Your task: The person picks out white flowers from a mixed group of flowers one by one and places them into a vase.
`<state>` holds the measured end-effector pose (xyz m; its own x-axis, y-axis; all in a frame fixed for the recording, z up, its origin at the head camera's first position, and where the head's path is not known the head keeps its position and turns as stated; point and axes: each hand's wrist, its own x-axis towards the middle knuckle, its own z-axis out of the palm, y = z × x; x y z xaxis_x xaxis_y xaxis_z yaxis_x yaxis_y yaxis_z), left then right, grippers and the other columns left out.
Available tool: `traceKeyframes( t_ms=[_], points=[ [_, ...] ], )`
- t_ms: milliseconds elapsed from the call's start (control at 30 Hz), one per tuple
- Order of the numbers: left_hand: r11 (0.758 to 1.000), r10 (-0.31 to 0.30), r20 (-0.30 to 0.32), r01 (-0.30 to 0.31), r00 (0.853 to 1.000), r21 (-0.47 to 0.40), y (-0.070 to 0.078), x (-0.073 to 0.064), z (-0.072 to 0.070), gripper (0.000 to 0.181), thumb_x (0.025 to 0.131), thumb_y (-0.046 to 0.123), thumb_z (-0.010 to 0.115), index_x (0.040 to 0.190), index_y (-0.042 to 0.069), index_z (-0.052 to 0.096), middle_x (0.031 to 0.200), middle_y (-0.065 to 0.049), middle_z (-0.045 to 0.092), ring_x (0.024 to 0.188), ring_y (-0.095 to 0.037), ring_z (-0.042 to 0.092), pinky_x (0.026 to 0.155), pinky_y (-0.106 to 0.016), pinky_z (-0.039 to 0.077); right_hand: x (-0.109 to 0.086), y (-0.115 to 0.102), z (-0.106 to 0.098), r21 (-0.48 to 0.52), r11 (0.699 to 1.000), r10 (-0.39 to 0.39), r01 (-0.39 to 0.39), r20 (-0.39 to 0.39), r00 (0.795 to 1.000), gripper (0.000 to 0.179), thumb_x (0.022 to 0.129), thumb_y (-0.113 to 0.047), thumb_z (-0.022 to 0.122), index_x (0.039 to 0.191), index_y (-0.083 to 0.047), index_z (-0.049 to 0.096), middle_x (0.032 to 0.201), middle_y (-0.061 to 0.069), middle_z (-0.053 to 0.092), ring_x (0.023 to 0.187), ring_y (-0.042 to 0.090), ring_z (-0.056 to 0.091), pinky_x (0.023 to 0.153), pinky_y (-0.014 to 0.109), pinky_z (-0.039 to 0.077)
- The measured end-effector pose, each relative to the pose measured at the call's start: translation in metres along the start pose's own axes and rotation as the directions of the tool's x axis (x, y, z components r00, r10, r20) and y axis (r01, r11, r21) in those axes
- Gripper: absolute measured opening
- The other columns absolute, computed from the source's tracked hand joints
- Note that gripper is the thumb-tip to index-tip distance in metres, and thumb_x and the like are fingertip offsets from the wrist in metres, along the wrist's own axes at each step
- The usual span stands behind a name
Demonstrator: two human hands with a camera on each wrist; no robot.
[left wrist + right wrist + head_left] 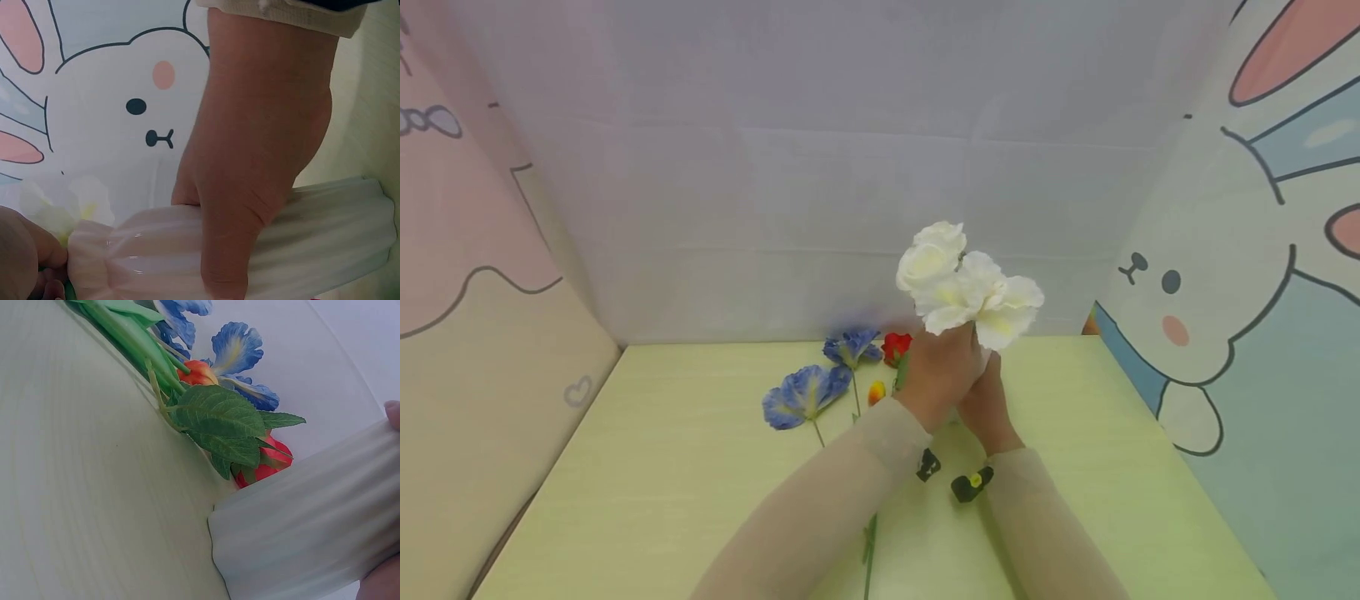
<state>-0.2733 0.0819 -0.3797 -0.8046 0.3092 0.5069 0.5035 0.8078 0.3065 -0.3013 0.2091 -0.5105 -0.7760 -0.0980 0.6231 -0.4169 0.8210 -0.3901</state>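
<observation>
Under a cluster of white flowers [967,287], my left hand [938,371] is curled around their stems. In the left wrist view its fingers [28,256] are right at the mouth of a white fluted vase [331,231], with a bit of green showing. My right hand [988,408] grips the vase around its body, thumb across the side. The right wrist view shows the vase tilted, its base low over the table. Stem ends inside the vase are hidden.
Left of the hands lie blue flowers [808,393], a red flower [895,348] and an orange-yellow bud [877,392], with green leaves [219,415] and long stems. A white curtain [775,192] closes the back, and a rabbit-print cloth [1217,275] hangs at the right.
</observation>
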Motion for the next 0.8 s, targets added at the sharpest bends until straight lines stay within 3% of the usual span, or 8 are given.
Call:
traceKeyframes(
  t_ms=[67, 200, 333, 433, 533, 567, 667, 800],
  points=[
    [0.992, 0.048, -0.030, -0.044, 0.998, 0.117, -0.003, 0.000, 0.003, 0.008, 0.098, 0.022, 0.064, 0.098, 0.014, 0.067, 0.080, 0.004, 0.069, 0.072, -0.016, 0.065, 0.057, -0.031, 0.051, -0.001, 0.000, 0.000, 0.090, 0.995, 0.054, -0.054, 0.002, 0.999, 0.040, 0.089, 0.004, 0.069, 0.121, 0.016, 0.050, 0.110, 0.027, 0.057, 0.102, 0.040, 0.053, 0.096, 0.054, 0.038],
    [0.999, 0.020, -0.014, -0.020, 1.000, -0.031, -0.006, 0.000, 0.003, 0.007, 0.093, 0.020, 0.067, 0.094, 0.013, 0.069, 0.086, 0.002, 0.071, 0.080, -0.020, 0.066, 0.069, -0.033, 0.053, -0.001, -0.002, -0.001, 0.065, 0.997, 0.044, -0.045, 0.011, 0.999, 0.040, 0.091, 0.002, 0.067, 0.123, 0.015, 0.048, 0.111, 0.026, 0.056, 0.100, 0.040, 0.051, 0.092, 0.056, 0.039],
    [0.969, -0.032, -0.014, 0.028, 0.999, -0.246, -0.007, -0.003, -0.002, 0.020, 0.087, 0.014, 0.070, 0.106, 0.009, 0.072, 0.104, 0.000, 0.071, 0.095, -0.021, 0.064, 0.086, -0.033, 0.053, 0.000, -0.003, -0.002, 0.199, 0.972, 0.117, -0.122, 0.037, 0.992, 0.047, 0.095, -0.001, 0.066, 0.135, 0.011, 0.043, 0.123, 0.025, 0.052, 0.110, 0.036, 0.051, 0.099, 0.051, 0.040],
    [0.971, 0.023, -0.081, -0.041, 0.996, -0.237, -0.006, -0.004, -0.005, 0.016, 0.082, 0.010, 0.073, 0.097, 0.006, 0.075, 0.093, 0.001, 0.072, 0.093, -0.020, 0.065, 0.085, -0.031, 0.054, 0.000, -0.002, -0.002, 0.327, 0.925, 0.184, -0.192, 0.055, 0.981, 0.059, 0.099, -0.005, 0.066, 0.147, 0.005, 0.033, 0.136, 0.021, 0.043, 0.120, 0.031, 0.047, 0.103, 0.047, 0.041],
    [0.949, -0.030, -0.098, -0.003, 0.995, -0.317, -0.006, -0.004, -0.006, 0.015, 0.084, 0.010, 0.071, 0.071, 0.004, 0.069, 0.065, 0.000, 0.064, 0.082, -0.024, 0.068, 0.078, -0.032, 0.057, 0.002, 0.000, -0.001, 0.347, 0.921, 0.173, -0.176, 0.040, 0.984, 0.047, 0.100, -0.008, 0.067, 0.140, 0.001, 0.043, 0.132, 0.017, 0.049, 0.115, 0.027, 0.051, 0.100, 0.044, 0.042],
    [0.936, -0.049, -0.097, 0.011, 0.994, -0.353, -0.005, -0.004, -0.005, 0.018, 0.087, 0.012, 0.069, 0.070, 0.005, 0.068, 0.064, 0.001, 0.063, 0.081, -0.024, 0.069, 0.076, -0.033, 0.058, 0.002, 0.000, 0.000, 0.349, 0.922, 0.165, -0.166, 0.032, 0.986, 0.045, 0.099, -0.007, 0.067, 0.138, 0.000, 0.044, 0.130, 0.015, 0.049, 0.112, 0.025, 0.051, 0.097, 0.042, 0.042],
    [0.770, -0.210, -0.064, 0.125, 0.976, -0.626, -0.005, -0.004, -0.004, 0.018, 0.092, 0.017, 0.064, 0.080, 0.004, 0.066, 0.070, -0.002, 0.063, 0.076, -0.027, 0.067, 0.069, -0.035, 0.058, 0.004, 0.001, 0.002, 0.428, 0.896, 0.140, -0.118, -0.019, 0.990, 0.035, 0.095, -0.003, 0.071, 0.127, -0.001, 0.055, 0.118, 0.012, 0.060, 0.104, 0.022, 0.059, 0.094, 0.035, 0.046],
    [0.724, -0.236, -0.092, 0.111, 0.967, -0.681, -0.005, -0.004, -0.002, 0.020, 0.093, 0.025, 0.065, 0.098, 0.006, 0.069, 0.088, -0.003, 0.070, 0.077, -0.021, 0.067, 0.068, -0.034, 0.057, 0.005, 0.001, 0.004, 0.566, 0.819, 0.142, -0.090, -0.048, 0.989, 0.049, 0.089, 0.003, 0.073, 0.134, -0.004, 0.055, 0.123, 0.009, 0.063, 0.114, 0.021, 0.062, 0.102, 0.029, 0.047]
  ],
)
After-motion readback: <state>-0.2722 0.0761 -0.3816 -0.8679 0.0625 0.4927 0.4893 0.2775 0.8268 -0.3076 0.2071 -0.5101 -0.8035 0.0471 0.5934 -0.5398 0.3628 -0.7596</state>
